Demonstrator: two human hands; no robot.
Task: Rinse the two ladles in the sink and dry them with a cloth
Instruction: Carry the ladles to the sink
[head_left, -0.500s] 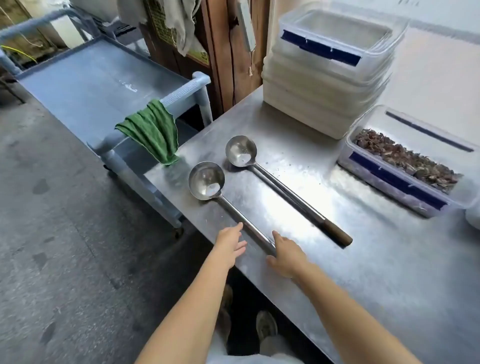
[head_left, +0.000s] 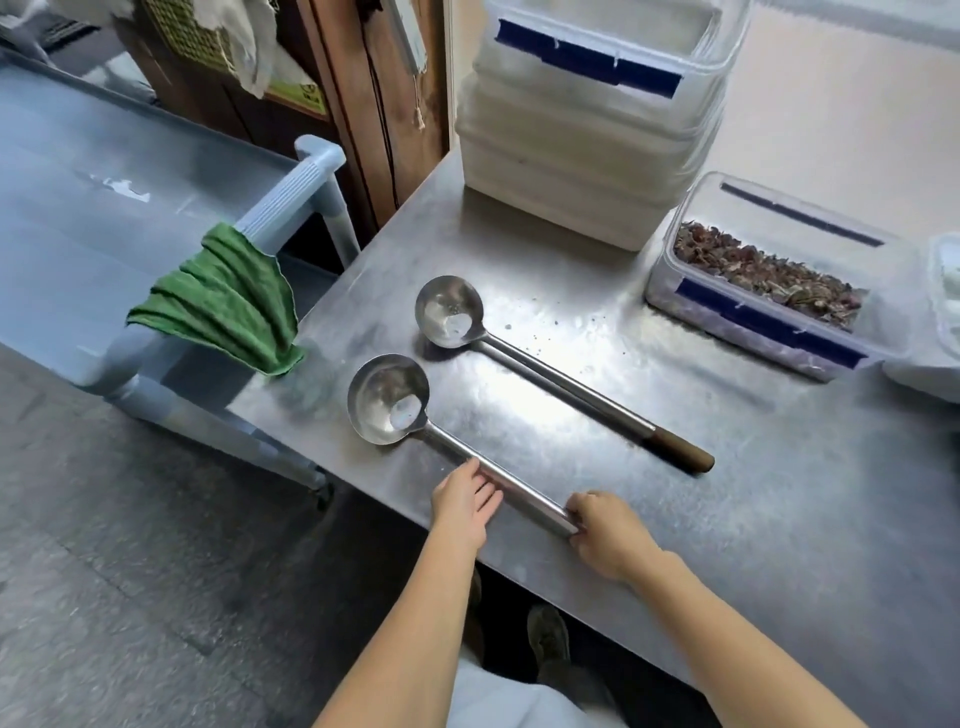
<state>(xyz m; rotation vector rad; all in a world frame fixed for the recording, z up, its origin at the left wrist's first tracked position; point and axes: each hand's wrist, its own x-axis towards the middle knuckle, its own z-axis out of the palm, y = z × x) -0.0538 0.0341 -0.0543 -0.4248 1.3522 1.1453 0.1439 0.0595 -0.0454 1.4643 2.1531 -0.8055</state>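
Two long steel ladles lie side by side on the steel table (head_left: 675, 545), bowls up and pointing far left. The near ladle (head_left: 389, 400) runs along the table's front edge. My right hand (head_left: 608, 535) grips the near end of its handle. My left hand (head_left: 465, 499) rests on the middle of the same handle with its fingers fairly straight. The far ladle (head_left: 449, 312) has a brown wooden grip at its end and lies untouched. A green cloth (head_left: 228, 306) hangs over the handle bar of the grey cart. No sink is in view.
The grey plastic cart (head_left: 104, 208) stands left of the table, close to its corner. A stack of white lidded tubs (head_left: 587, 130) and a clear tub of dried brown pieces (head_left: 769, 280) stand at the table's back. Below the front edge are the floor and my shoes.
Both hands have moved onto the near ladle's handle: the right now grips its end, the left has come to rest on its middle. The ladles have not moved.
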